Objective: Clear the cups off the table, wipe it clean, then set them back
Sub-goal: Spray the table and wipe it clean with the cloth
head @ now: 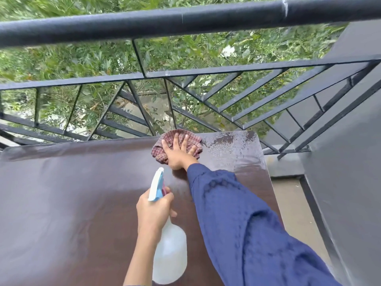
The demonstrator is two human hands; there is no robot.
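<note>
Right hand [177,154] lies flat with fingers spread, pressing a checked cloth [165,148] onto the far edge of the dark brown surface [61,193], just left of a patch of spray droplets [224,144]. Left hand [153,211] I see wrapped tight around the neck of a translucent spray bottle [170,250] (white and blue nozzle pointing away), held above the surface. I see no cups on it.

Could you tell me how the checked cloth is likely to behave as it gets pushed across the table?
The cloth is bunched under the flat right hand, so it looks floppy. It would probably fold rather than slide evenly. Droplets beside it suggest it may soak and drag.
</note>
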